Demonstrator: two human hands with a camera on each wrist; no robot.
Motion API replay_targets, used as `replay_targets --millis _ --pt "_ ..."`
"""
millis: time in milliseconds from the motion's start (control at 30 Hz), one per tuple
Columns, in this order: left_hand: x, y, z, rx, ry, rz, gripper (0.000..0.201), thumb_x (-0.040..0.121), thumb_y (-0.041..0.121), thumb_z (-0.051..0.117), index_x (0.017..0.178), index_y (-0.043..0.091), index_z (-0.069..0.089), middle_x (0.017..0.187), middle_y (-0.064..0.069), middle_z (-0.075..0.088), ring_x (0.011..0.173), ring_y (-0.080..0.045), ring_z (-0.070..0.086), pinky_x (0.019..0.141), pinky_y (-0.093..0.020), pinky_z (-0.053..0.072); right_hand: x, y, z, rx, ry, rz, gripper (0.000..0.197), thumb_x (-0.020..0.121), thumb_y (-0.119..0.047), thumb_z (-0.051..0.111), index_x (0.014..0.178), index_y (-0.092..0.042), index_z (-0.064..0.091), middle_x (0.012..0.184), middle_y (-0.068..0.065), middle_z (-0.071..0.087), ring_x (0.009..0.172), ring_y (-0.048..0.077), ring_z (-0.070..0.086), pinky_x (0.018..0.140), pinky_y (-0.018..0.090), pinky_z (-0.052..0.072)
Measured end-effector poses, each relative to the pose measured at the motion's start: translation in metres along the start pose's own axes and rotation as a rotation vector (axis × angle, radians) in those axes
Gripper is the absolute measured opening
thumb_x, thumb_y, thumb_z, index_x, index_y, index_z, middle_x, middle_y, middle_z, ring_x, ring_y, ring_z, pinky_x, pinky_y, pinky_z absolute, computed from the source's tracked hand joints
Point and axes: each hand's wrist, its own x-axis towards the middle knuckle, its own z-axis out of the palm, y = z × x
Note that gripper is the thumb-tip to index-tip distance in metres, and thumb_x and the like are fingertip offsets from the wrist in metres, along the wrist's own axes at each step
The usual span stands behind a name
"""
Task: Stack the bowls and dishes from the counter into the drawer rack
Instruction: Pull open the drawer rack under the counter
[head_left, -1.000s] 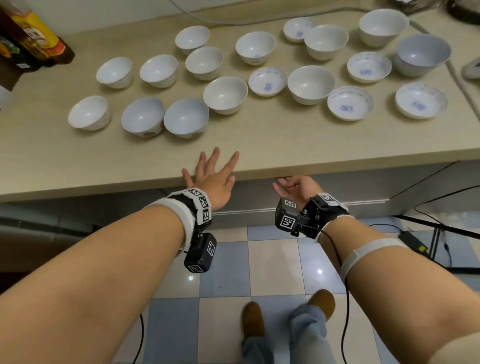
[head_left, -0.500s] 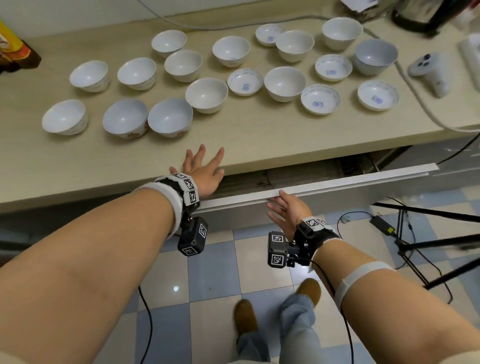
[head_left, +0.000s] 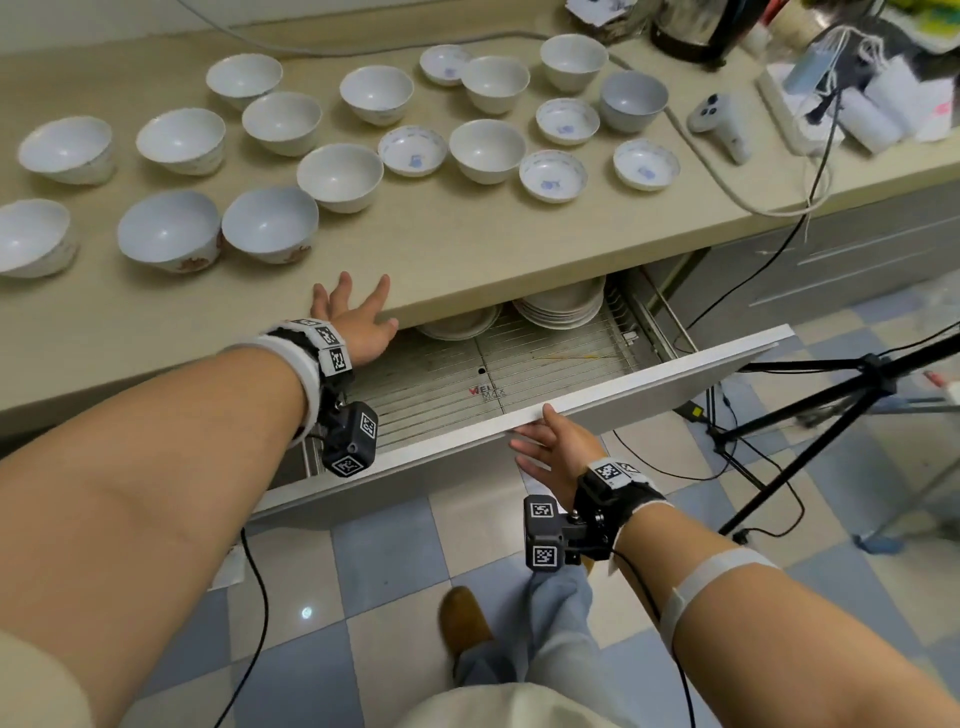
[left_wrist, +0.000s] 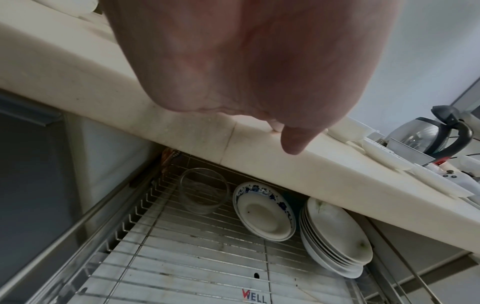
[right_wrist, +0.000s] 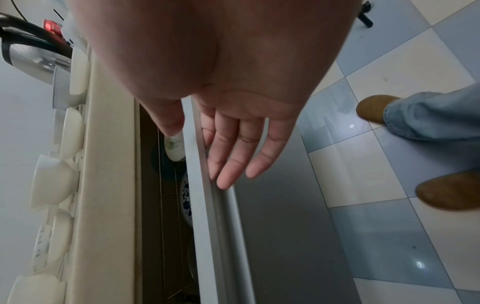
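- Below the beige stone surface (head_left: 467, 249), the white-fronted pull-out drawer (head_left: 519, 431) stands partly open, and my right hand (head_left: 553, 449) holds its top edge: thumb over the inner side, fingers (right_wrist: 233, 160) straight along the recessed lip outside, not curled round it.
- My left hand (head_left: 358, 322) lies flat on the front edge of the surface, fingers spread and holding nothing.
- I judge this to be the opening step; no stacking has begun.
- The white ceramic bowls (head_left: 270, 223) and small blue-patterned white dishes (head_left: 553, 176) all sit loose on the surface, none in the drawer.
- Inside, the steel wire rack (left_wrist: 194, 257) carries a stack of plain white plates (left_wrist: 335, 236), a blue-rimmed plate (left_wrist: 265, 211) and a clear glass cup (left_wrist: 205, 190), all at the back, half under the overhang.
- The front of the rack is bare wire, so I judge that is where bowls can go.
- Next, I think the drawer wants pulling further, then a reach for the nearest bowl.
- Edges to mind: the overhanging lip above the rack, and a black tripod leg (head_left: 810, 410) and cables just beside the drawer's right corner.
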Motion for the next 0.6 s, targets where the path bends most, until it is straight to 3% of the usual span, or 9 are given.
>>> replay_targets --millis 167,300,467,600 --pt "0.002 -0.002 -0.003 0.018 0.001 0.013 0.066 0.099 0.055 0.035 0.154 0.051 -0.001 0.166 0.001 -0.019 0.150 -0.035 -0.023 0.122 -0.054 -0.004 -0.014 0.008 -0.004 -0.014 0.044 0.013 0.048 0.099 -0.042 0.051 0.129 -0.005 0.054 0.121 0.013 0.068 0.097 0.025 0.067 0.077 0.035 0.059" --pt "0.004 -0.005 -0.002 0.029 0.000 0.030 0.066 0.099 0.054 0.037 0.154 0.051 0.000 0.166 0.001 -0.019 0.150 -0.035 -0.023 0.122 -0.054 -0.004 -0.022 0.003 -0.010 -0.037 0.038 0.026 0.042 0.100 -0.043 0.048 0.116 -0.006 0.060 0.112 0.007 0.071 0.094 0.024 0.064 0.080 0.037 0.058" --pt "0.004 -0.007 -0.005 0.023 -0.012 0.051 0.066 0.099 0.052 0.038 0.155 0.049 0.003 0.167 0.000 -0.018 0.150 -0.035 -0.021 0.122 -0.055 -0.003 -0.031 -0.007 -0.007 -0.075 0.008 0.070 0.029 0.100 -0.042 0.050 0.099 -0.013 0.056 0.118 0.006 0.070 0.098 0.027 0.067 0.079 0.038 0.056" --pt "-0.001 -0.010 -0.019 0.063 -0.082 0.078 0.070 0.096 0.053 0.044 0.156 0.046 0.008 0.167 -0.002 -0.012 0.152 -0.036 -0.015 0.122 -0.056 0.000 -0.046 -0.032 -0.006 -0.224 0.004 0.164 0.029 0.096 -0.032 0.058 0.111 -0.007 0.059 0.116 0.011 0.072 0.095 0.029 0.070 0.076 0.039 0.057"
